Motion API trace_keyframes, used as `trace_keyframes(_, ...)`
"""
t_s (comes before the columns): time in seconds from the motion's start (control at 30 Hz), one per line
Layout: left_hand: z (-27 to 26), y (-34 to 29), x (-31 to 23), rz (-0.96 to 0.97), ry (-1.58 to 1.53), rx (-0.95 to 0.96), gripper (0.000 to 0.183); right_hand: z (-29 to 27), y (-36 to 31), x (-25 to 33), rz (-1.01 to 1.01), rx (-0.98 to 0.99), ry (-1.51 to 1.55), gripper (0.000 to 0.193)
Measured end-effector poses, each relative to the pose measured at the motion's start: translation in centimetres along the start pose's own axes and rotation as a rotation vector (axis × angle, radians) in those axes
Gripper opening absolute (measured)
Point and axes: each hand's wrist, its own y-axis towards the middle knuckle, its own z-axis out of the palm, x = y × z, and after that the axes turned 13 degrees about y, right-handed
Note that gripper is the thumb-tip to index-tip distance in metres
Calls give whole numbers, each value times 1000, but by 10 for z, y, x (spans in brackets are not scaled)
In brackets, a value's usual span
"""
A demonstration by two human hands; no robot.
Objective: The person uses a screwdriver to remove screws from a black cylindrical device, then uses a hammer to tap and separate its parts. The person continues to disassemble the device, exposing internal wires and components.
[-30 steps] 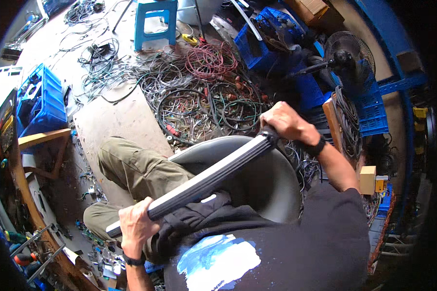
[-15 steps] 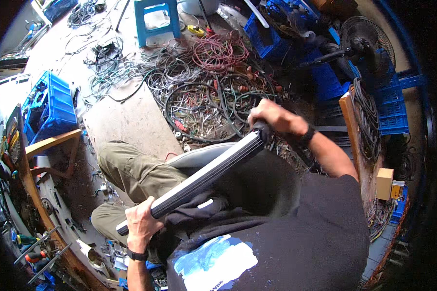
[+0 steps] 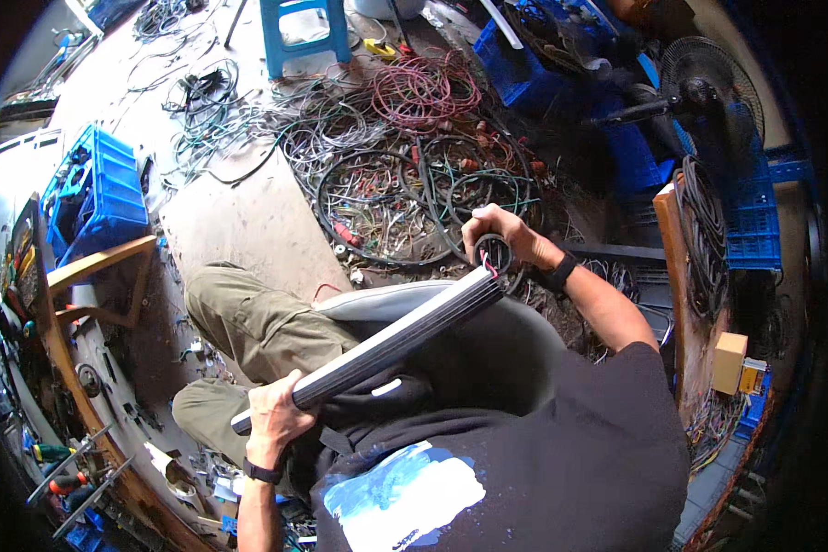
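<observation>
A long bar (image 3: pixel 396 345) with a white face and a dark ribbed side, like a tube light fixture, lies slanted across my lap. Close to its lower left end, my left hand (image 3: pixel 281 409) is wrapped around it. At the upper right end, my right hand (image 3: pixel 511 237) grips a round black end cap (image 3: pixel 495 252) with curled fingers. The cap sits tilted off the bar's end, its hollow inside showing. A short red wire (image 3: pixel 489 268) runs between cap and bar.
Tangled cables (image 3: pixel 386 193) cover the floor ahead, beside a flat board (image 3: pixel 248 221). A blue stool (image 3: pixel 305 37) stands beyond. On the left are a blue crate (image 3: pixel 110 198) and a wooden bench edge with tools (image 3: pixel 64 483); a black fan (image 3: pixel 699 92) stands on the right.
The black end cap has come away from the bar's end and tilted, exposing the red wire. My right hand has moved slightly down; my left hand keeps its hold.
</observation>
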Motion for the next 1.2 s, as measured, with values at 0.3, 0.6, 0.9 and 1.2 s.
trace_keyframes(0.3, -40, -55, 17, -185, -89, -124, 31, 90, 3, 89, -195, -75, -385, 56)
trace_keyframes(0.6, -51, -207, 23, -637, -205, -296, 43, 296, 87, 107, -425, 301, -682, 46)
trace_keyframes(0.9, -33, -299, -4, -920, -305, -792, 39, 537, 111, 34, -223, 714, -470, 46)
trace_keyframes(1.2, 1, -338, -2, -1207, -281, -1035, 25, 644, 121, -52, -133, 1363, -636, 52)
